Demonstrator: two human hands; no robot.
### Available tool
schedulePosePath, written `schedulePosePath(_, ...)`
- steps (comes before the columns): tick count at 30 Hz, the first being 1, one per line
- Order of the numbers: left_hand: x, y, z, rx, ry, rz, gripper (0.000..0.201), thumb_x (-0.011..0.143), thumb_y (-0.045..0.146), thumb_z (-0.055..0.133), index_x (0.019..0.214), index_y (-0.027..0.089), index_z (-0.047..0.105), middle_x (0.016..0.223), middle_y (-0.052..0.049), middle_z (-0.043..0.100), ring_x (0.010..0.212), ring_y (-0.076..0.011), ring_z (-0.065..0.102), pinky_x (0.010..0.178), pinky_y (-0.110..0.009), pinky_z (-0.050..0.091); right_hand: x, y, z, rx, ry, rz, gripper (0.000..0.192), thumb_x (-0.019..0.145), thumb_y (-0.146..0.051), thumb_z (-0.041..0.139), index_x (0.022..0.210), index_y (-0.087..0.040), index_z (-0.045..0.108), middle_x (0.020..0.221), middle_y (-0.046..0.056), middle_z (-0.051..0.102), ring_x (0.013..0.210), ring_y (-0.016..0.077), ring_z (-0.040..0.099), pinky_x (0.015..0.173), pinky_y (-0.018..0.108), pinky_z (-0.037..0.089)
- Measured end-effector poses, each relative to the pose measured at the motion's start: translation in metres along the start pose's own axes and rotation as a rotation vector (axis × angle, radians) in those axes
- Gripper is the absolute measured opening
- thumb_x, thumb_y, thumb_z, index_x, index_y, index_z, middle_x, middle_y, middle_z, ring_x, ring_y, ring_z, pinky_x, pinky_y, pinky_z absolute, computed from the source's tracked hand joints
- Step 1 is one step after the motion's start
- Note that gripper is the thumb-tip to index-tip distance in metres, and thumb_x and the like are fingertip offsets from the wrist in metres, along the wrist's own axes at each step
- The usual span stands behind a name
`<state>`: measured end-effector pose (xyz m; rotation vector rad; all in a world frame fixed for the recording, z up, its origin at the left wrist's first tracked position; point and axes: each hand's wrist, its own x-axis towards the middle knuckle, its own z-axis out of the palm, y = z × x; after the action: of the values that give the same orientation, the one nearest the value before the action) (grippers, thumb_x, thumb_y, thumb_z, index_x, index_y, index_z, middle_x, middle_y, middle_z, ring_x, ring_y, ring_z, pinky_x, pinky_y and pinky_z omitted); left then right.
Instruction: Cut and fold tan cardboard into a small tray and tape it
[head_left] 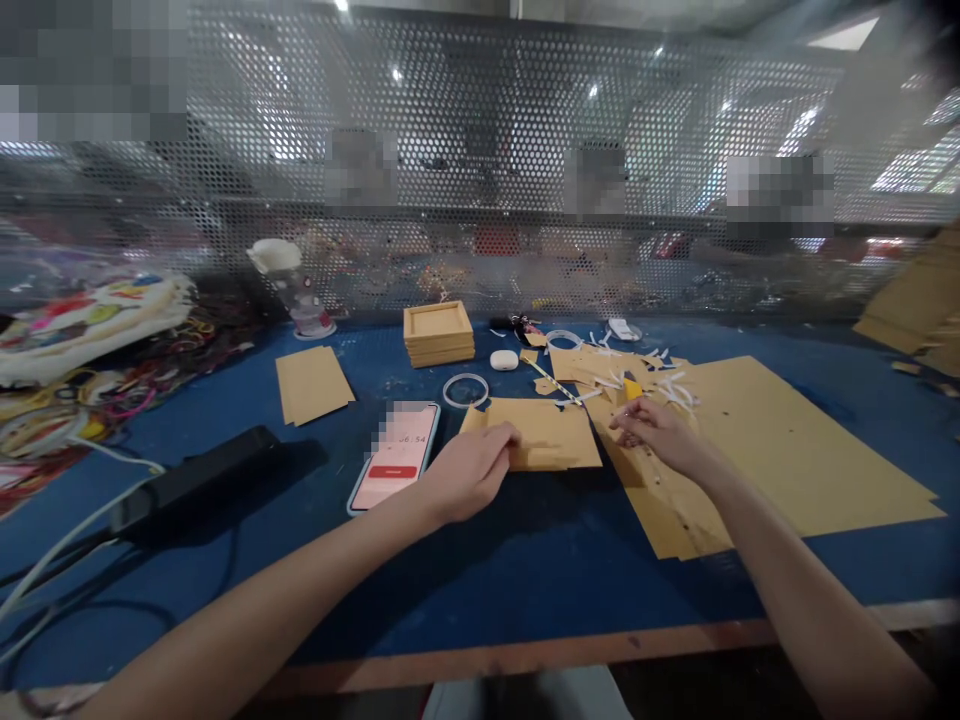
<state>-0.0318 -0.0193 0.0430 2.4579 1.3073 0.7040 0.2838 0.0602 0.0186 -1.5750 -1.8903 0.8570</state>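
Observation:
A small piece of brown kraft paper (555,432) lies on the blue tabletop in front of me, its left end looking turned up. My left hand (474,472) is closed at that end, its fingers bent and pressed to the paper. To the right, my right hand (661,436) hovers over large kraft sheets (772,440), thumb and fingers pinched together; what they hold, if anything, cannot be made out. Just beyond those fingertips is a small yellow object (633,387). White paper strips (679,388) and brown scraps lie around it.
Behind the paper stand a stack of shallow kraft trays (439,335), a white earbud case (504,360) and a clear ring (465,391). Left are a phone (397,470), flat kraft pieces (313,384), a black power strip (199,480) with cables, and a plastic cup (307,305). A perforated metal screen (480,120) rises behind.

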Motion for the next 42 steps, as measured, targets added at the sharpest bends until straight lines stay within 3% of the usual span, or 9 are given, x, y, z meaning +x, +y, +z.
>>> schedulePosePath(3, -0.003, 0.001, -0.013, -0.044, 0.094, 0.052, 0.019, 0.087, 0.018, 0.031, 0.086, 0.02, 0.05, 0.075, -0.002, 0.059, 0.07, -0.0174, 0.056, 0.065, -0.029, 0.041, 0.005, 0.008, -0.003, -0.182, 0.106, 0.014, 0.023, 0.082, -0.027, 0.054, 0.102, -0.016, 0.054, 0.089, 0.01, 0.068, 0.081, 0.0231, 0.068, 0.074, 0.036, 0.054)
schedulePosePath(7, -0.007, 0.006, -0.02, -0.026, 0.262, 0.094, 0.021, 0.087, 0.022, 0.029, 0.073, 0.02, 0.044, 0.064, -0.001, 0.052, 0.061, -0.016, 0.047, 0.059, -0.029, 0.034, -0.004, 0.0, -0.006, -0.341, 0.15, -0.15, 0.052, 0.07, -0.013, 0.058, 0.122, -0.017, 0.053, 0.132, 0.016, 0.054, 0.127, 0.0339, 0.046, 0.105, 0.052, 0.036)
schedulePosePath(13, -0.004, 0.006, -0.014, 0.028, 0.337, -0.002, 0.028, 0.093, 0.028, 0.027, 0.068, 0.021, 0.037, 0.061, -0.001, 0.046, 0.058, -0.0159, 0.043, 0.057, -0.03, 0.03, -0.035, -0.033, 0.004, -0.388, -0.424, -0.603, 0.078, 0.074, -0.013, 0.06, 0.146, -0.028, 0.033, 0.152, 0.006, 0.035, 0.138, 0.0237, 0.034, 0.112, 0.045, 0.031)
schedulePosePath(16, -0.002, 0.002, -0.012, 0.004, 0.336, -0.024, 0.029, 0.095, 0.027, 0.026, 0.068, 0.021, 0.036, 0.063, 0.0, 0.046, 0.06, -0.0159, 0.043, 0.059, -0.03, 0.031, -0.039, -0.04, 0.011, -0.324, -0.393, -0.684, 0.055, 0.083, -0.025, 0.06, 0.137, -0.028, 0.048, 0.141, 0.007, 0.051, 0.132, 0.0235, 0.044, 0.109, 0.043, 0.037)
schedulePosePath(19, 0.0, -0.002, -0.012, 0.026, 0.267, 0.034, 0.03, 0.094, 0.027, 0.024, 0.067, 0.021, 0.036, 0.066, -0.001, 0.048, 0.065, -0.0166, 0.045, 0.065, -0.032, 0.034, -0.037, -0.041, 0.016, -0.288, -0.186, -0.802, 0.026, 0.09, -0.022, 0.05, 0.112, -0.025, 0.065, 0.111, 0.008, 0.07, 0.106, 0.0212, 0.063, 0.094, 0.038, 0.048)
schedulePosePath(22, 0.0, -0.006, -0.013, 0.076, 0.149, 0.168, 0.03, 0.09, 0.033, 0.028, 0.069, 0.02, 0.043, 0.072, -0.004, 0.053, 0.074, -0.0188, 0.048, 0.074, -0.035, 0.035, -0.039, -0.04, 0.018, -0.394, -0.101, -0.931, 0.02, 0.088, -0.019, 0.051, 0.101, -0.021, 0.065, 0.095, 0.01, 0.071, 0.09, 0.0218, 0.064, 0.081, 0.037, 0.05)
schedulePosePath(29, -0.001, 0.0, 0.001, 0.118, -0.244, 0.548, 0.036, 0.085, 0.051, 0.049, 0.067, 0.02, 0.056, 0.074, -0.005, 0.06, 0.078, -0.0193, 0.055, 0.076, -0.034, 0.038, -0.054, -0.05, 0.042, -0.769, -0.324, -0.977, 0.017, 0.068, -0.014, 0.058, 0.084, -0.016, 0.061, 0.083, 0.011, 0.065, 0.08, 0.0246, 0.058, 0.072, 0.037, 0.045)
schedulePosePath(34, -0.01, 0.018, 0.017, 0.252, -0.3, 0.596, 0.047, 0.07, 0.067, 0.061, 0.069, 0.02, 0.061, 0.07, -0.003, 0.061, 0.07, -0.0191, 0.057, 0.061, -0.033, 0.036, -0.059, -0.061, 0.047, -0.743, -0.469, -0.893, 0.024, 0.062, -0.025, 0.063, 0.084, -0.016, 0.059, 0.087, 0.01, 0.063, 0.081, 0.0246, 0.057, 0.073, 0.037, 0.044)
schedulePosePath(42, -0.011, 0.019, 0.02, 0.443, -0.321, 0.62, 0.048, 0.074, 0.062, 0.059, 0.059, 0.017, 0.065, 0.056, -0.006, 0.061, 0.058, -0.0185, 0.055, 0.057, -0.035, 0.032, -0.057, -0.054, 0.043, -0.772, -0.414, -0.969, 0.011, 0.072, -0.018, 0.058, 0.082, -0.017, 0.062, 0.08, 0.008, 0.065, 0.076, 0.0219, 0.058, 0.068, 0.034, 0.043)
